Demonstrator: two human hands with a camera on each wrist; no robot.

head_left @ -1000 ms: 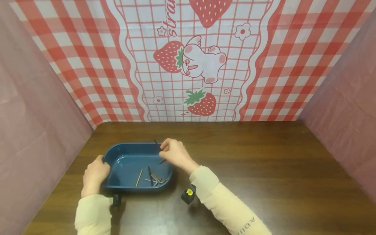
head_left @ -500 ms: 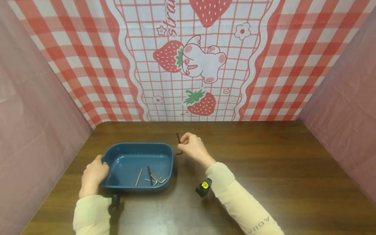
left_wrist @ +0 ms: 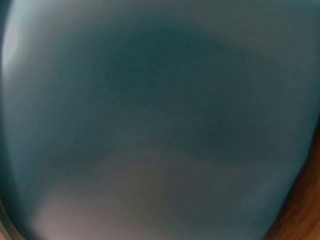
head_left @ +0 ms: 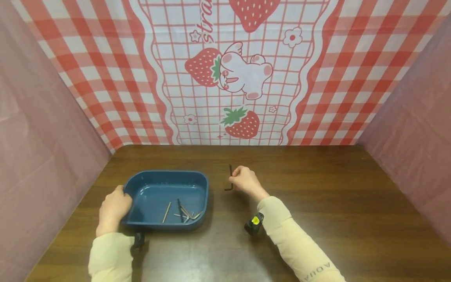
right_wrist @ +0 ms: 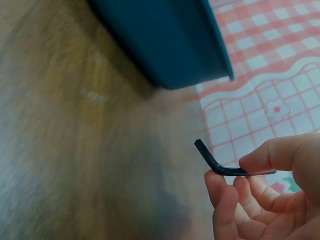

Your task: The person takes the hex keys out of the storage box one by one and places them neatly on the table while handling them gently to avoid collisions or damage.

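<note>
Between thumb and fingers, my right hand pinches a black L-shaped hex key, right of the blue tray. In the right wrist view the hex key shows its short bent end free, with the right hand around the long arm. My left hand grips the tray's left rim, its thumb over the edge; the fingers outside are partly hidden. Several more hex keys, black and metallic, lie in the tray's front right part, with a straight-looking metal one apart from them. Only the tray's blurred wall fills the left wrist view.
The brown wooden table spreads to the right of the tray. A red-and-white strawberry cloth hangs behind it, and pink curtains close off both sides.
My right hand has moved right, out from over the tray, carrying the black hex key, and is now slightly lower than half a second ago. The left hand stays on the rim.
</note>
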